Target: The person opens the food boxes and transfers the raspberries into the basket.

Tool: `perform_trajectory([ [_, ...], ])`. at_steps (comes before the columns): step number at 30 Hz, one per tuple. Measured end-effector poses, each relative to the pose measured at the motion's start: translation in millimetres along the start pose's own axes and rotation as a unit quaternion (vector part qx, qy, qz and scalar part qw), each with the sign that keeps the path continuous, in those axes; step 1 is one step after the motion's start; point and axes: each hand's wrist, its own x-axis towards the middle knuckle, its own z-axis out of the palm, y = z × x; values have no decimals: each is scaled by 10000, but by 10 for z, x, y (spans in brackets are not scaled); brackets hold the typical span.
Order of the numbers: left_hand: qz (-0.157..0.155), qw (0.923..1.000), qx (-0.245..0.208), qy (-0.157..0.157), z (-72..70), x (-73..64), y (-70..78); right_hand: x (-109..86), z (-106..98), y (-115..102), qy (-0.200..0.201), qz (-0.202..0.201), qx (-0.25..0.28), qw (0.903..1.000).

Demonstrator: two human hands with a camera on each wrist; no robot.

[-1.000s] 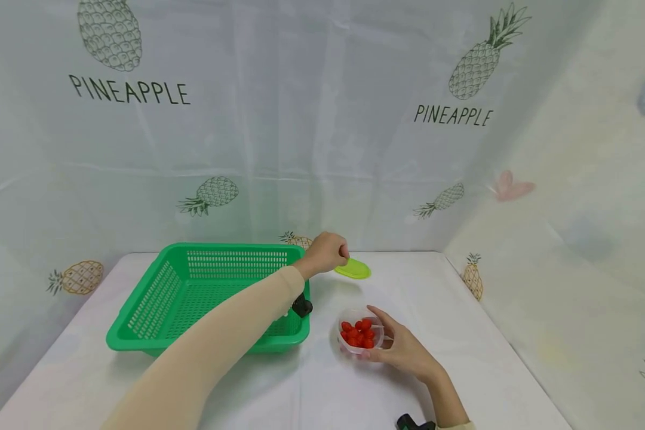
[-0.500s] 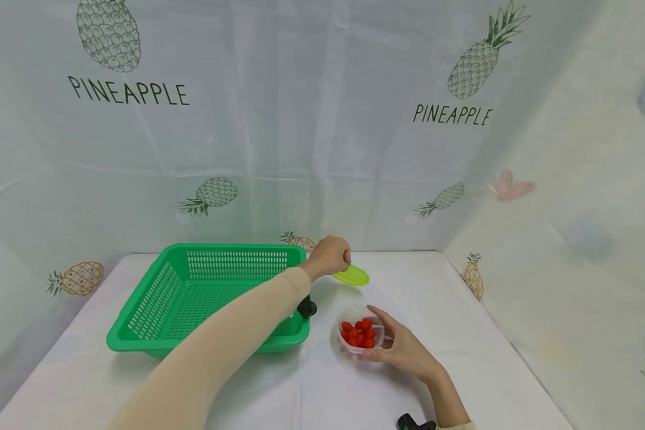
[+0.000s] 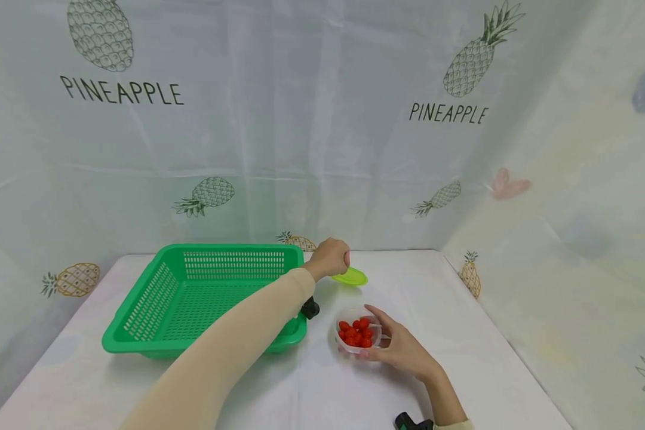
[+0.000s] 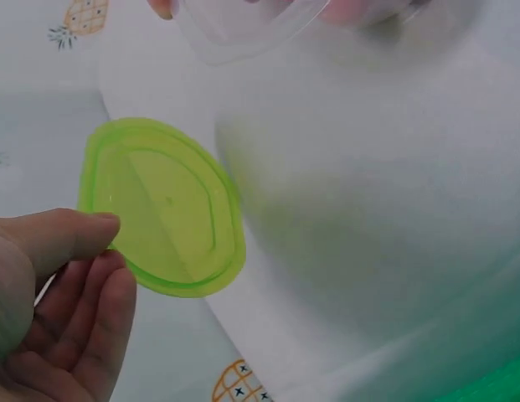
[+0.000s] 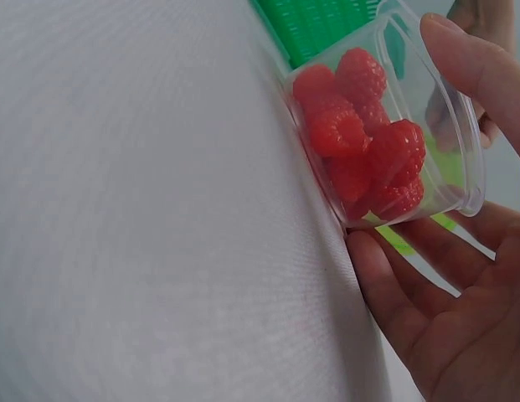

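My left hand [image 3: 330, 257] pinches the edge of a lime-green plastic lid [image 4: 167, 209] between thumb and fingers. In the head view the lid [image 3: 353, 276] is held above the far part of the table, beyond the tub. My right hand [image 3: 403, 349] grips a clear plastic tub [image 3: 359, 349] by its side, thumb and fingers around the wall. Several red raspberries [image 5: 360, 138] lie inside the tub, whose top is uncovered. In the right wrist view the tub [image 5: 456, 180] stands on the white cloth, with my fingers along its side.
A large green plastic basket [image 3: 140, 346] stands on the left of the white-covered table [image 3: 344, 400], under my left forearm [image 3: 236, 340]. Behind the table hangs a pale curtain [image 3: 301, 131] printed with pineapples. Black wrist devices [image 3: 310, 307] show at both wrists.
My left hand, with the lid, has come slightly nearer and then stayed about there. The right hand and tub keep their place. The head view has shifted a little.
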Motion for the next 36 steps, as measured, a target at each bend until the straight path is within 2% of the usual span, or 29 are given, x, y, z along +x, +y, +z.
perform_trajectory([
  [3, 25, 9998, -14, -181, -19, -43, -5, 5, -1, 3, 2, -23, -6, 10000],
  [8, -244, 9983, 31, -522, 52, -15, -61, 8, 7, 18, -31, -39, 57, 10000],
  [11, -363, 9976, -43, -588, 122, 43, -114, 6, 11, 18, -37, -25, 44, 10000],
  [19, -360, 9971, -19, -668, 179, 90, -157, 13, 6, 12, -17, -65, -24, 10000],
  [25, -380, 9968, -14, -702, 137, 7, -113, 15, 4, 10, -20, -80, -35, 10000],
  [32, -581, 9949, -90, -822, 50, -114, -39, 18, 1, 17, -29, -107, -49, 9999],
  [36, -558, 9948, -132, -843, 48, -122, -38, 16, -2, 14, -28, -99, -39, 9999],
])
